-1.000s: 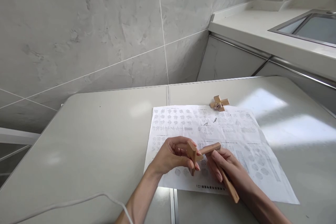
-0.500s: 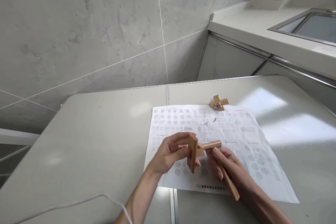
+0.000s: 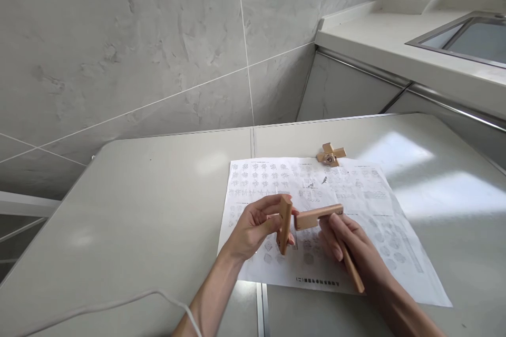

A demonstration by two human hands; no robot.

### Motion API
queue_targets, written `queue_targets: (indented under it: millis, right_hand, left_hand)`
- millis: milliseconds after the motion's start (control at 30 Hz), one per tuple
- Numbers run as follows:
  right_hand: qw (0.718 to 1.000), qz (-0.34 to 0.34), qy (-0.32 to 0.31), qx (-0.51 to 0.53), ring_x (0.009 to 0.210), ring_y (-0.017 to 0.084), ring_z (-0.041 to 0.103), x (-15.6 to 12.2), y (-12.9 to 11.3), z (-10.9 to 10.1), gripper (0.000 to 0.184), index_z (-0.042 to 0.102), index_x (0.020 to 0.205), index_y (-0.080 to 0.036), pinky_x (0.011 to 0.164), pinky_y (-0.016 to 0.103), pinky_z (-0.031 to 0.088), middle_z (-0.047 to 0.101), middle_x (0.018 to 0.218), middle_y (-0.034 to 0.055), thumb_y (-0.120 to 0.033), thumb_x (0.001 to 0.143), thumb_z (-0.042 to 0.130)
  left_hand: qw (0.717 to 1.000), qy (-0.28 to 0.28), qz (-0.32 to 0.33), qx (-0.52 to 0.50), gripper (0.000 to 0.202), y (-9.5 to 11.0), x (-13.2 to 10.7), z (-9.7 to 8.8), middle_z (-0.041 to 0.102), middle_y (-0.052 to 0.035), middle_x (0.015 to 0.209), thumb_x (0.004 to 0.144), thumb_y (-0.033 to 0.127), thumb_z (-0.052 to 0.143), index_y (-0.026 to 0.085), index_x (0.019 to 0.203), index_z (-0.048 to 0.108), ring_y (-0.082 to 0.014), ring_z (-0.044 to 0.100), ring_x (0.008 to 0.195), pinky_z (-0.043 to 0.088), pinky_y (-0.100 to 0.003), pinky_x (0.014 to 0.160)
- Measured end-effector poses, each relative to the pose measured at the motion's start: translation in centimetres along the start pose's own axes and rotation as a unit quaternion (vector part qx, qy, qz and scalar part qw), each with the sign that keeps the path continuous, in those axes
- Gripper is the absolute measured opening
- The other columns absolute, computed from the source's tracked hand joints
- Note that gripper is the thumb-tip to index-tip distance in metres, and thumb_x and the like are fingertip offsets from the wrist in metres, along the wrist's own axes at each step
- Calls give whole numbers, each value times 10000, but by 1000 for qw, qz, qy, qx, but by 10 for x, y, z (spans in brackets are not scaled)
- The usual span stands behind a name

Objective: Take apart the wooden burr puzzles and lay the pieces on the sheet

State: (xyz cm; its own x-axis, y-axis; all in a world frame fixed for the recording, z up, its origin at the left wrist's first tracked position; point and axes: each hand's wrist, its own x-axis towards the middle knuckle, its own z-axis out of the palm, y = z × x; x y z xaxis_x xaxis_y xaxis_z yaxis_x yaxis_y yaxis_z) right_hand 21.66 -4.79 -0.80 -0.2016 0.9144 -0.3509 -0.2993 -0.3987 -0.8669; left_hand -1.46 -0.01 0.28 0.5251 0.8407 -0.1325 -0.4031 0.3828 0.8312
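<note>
My left hand (image 3: pixel 256 229) is closed on a notched wooden puzzle piece (image 3: pixel 284 226), held upright over the printed sheet (image 3: pixel 336 268). My right hand (image 3: pixel 351 242) pinches a second wooden puzzle piece (image 3: pixel 318 216), which lies nearly level with its notch facing down and its left end close to the upright piece. A third wooden stick (image 3: pixel 353 271) sticks out below my right hand, its upper part hidden by the fingers. Beyond both hands, an assembled cross of wooden pieces (image 3: pixel 331 155) rests at the sheet's far edge.
The pale table (image 3: pixel 169 205) has a seam running down its middle. A white cable (image 3: pixel 118 303) crosses the lower left, passing by my left forearm. Behind stand a grey tiled wall (image 3: pixel 158 37) and, at right, a counter (image 3: pixel 379 37) with a sink (image 3: pixel 474 42).
My right hand has moved slightly right and up, drawing its level piece away from the upright one. The left hand's piece has shifted a little left and turned more edge-on.
</note>
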Motion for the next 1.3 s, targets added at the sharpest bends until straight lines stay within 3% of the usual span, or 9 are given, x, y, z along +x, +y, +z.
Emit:
queue_targets:
  millis: [167,267,433,567,767,933,1033,1133,1300]
  right_hand:
    - [996,-25,80,26,387,109,294,1,-5,-10,621,464,591,-245,412,285,227,375,445,-40,-647,1045,598]
    - [995,-17,102,-4,367,114,327,0,-5,-9,617,458,615,-254,379,266,253,395,433,-43,-711,990,636]
    - [991,-20,73,-111,377,146,444,-1,-3,-2,601,577,700,-246,383,268,348,502,441,-23,-800,917,661]
    - [978,-65,62,-186,443,158,512,-1,-2,0,576,648,754,-225,441,272,401,556,512,-7,-761,964,631]
    - [966,-71,57,-243,417,159,522,-1,2,-2,542,544,725,-248,432,263,377,549,489,-26,-708,1001,620]
    - [964,-70,59,-248,430,172,570,1,-1,3,541,574,739,-245,460,276,415,632,508,3,-712,1010,599]
    - [959,-84,57,-265,498,182,605,2,-4,6,503,628,774,-234,503,284,449,678,573,22,-689,987,655]
    - [960,-86,49,-261,532,182,607,3,-4,7,456,641,871,-235,535,287,464,688,610,12,-677,977,679]
    - [981,-28,38,-191,492,158,556,4,-5,6,479,603,1063,-248,555,288,464,633,609,-38,-724,1027,567]
  left_hand:
    - [996,77,8,36,557,3,4,3,727,-173,1394,913,458,862,225,1394,705,-191,798,724,658,-330,654]
    - [991,99,-25,84,587,2,6,8,731,-198,1383,908,462,864,181,1386,672,-219,813,738,676,-362,661]
    - [989,56,-59,120,470,0,5,14,781,-176,1269,938,469,831,153,1234,648,-240,831,795,686,-393,753]
    - [987,23,-76,141,489,0,3,16,814,-160,1163,973,531,771,173,1267,616,-218,804,786,644,-355,728]
    - [978,38,-104,177,539,-3,2,15,826,-126,1062,932,530,818,179,1320,689,-210,779,877,582,-301,743]
    - [983,41,-116,139,601,-5,3,18,829,-92,1071,795,433,958,212,1287,693,-185,761,805,592,-294,696]
    - [979,60,-108,160,577,-6,4,20,800,-23,876,758,384,987,216,1247,731,-121,667,644,479,-214,559]
    - [974,88,-91,185,508,-7,5,20,785,-15,834,772,402,974,206,1196,772,-84,578,549,377,-194,476]
    - [978,145,-49,144,517,-5,7,17,833,-72,966,779,445,964,198,1197,785,-199,779,806,597,-277,703]
